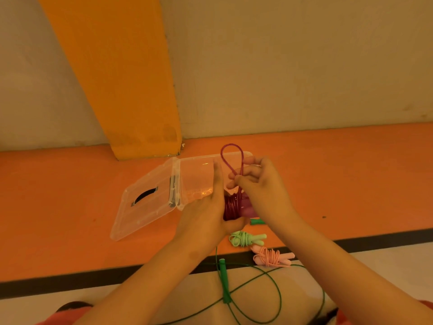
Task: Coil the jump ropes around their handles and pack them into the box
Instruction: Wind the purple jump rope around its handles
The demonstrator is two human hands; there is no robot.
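Note:
My left hand (pixel 210 207) grips the purple jump rope's handles (pixel 248 208), which are wound with dark red-purple coils (pixel 230 207). My right hand (pixel 260 181) pinches the rope's free end, and a purple loop (pixel 230 156) stands up above the fingers. The clear plastic box (pixel 196 181) sits just behind my hands, its hinged lid (pixel 143 202) lying open to the left. A coiled light green rope (pixel 244 239) and a coiled pink rope (pixel 273 256) lie near the orange surface's front edge. A dark green rope (pixel 264 277) hangs uncoiled below, with one handle (pixel 223 280) dangling.
The orange surface (pixel 70 207) runs against a beige wall with a slanted orange beam (pixel 131 90). A black strip (pixel 93 275) edges the surface's front. Another dark green handle (pixel 256 222) lies under my right wrist.

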